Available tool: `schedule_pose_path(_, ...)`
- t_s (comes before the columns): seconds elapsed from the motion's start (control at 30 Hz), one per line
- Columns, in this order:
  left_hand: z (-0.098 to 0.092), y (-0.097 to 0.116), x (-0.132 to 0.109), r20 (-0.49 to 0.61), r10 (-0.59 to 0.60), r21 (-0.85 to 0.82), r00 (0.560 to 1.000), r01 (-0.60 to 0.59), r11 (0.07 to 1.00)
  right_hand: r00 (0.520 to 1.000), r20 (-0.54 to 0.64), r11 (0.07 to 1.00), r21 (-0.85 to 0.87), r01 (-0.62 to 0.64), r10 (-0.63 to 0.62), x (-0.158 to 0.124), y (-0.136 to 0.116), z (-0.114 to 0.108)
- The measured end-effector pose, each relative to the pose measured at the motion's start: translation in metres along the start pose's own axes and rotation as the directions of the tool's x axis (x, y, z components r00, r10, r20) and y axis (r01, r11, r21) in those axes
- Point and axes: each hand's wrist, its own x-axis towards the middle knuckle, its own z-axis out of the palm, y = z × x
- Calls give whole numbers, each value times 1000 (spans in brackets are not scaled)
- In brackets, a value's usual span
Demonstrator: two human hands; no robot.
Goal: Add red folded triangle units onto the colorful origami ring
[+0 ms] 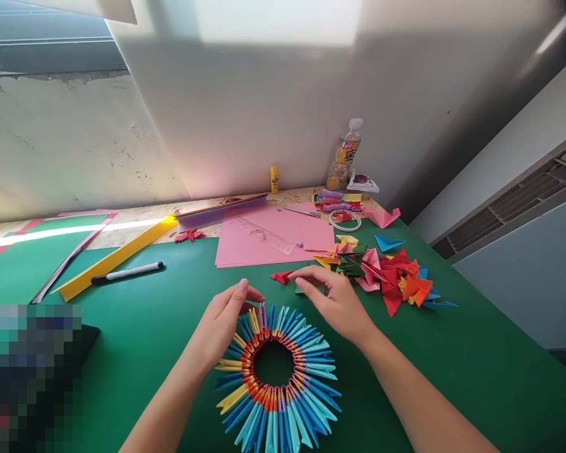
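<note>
Paper ring (314,368): lying at six o'clock on the table (146,321).
Left hand (224,314): resting, fingers bent, at the ring's eleven o'clock; grip impossible to tell.
Right hand (332,299): hovering at one o'clock, thumb and forefinger standing apart beside a red piece (281,277).
Folds (306,415): probably needing light, even steadying.

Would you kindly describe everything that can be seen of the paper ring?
The ring looks made of folded paper pieces, packed like rays around an open centre. Its outer points are mostly light and dark blue, some yellow or lilac; red, orange and purple show inside. It rests on the table, the left hand apparently touching its upper-left edge.
</note>
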Motion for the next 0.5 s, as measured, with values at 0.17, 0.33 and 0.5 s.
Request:
schedule_pose_path(0.17,0,-1,0,-14,4,7,1000,-4,1000,959,-205,891,-444,89,-198,13,28,-25)
schedule_pose_path(0.33,0,-2,0,-20,-2,-13,1000,2,1000,948,-175,657,-753,44,-264,20,51,-38)
schedule_pose_path(0.5,0,-3,0,-31,-1,-28,1000,1,1000,970,-144,584,-811,-1,-198,19,54,-33)
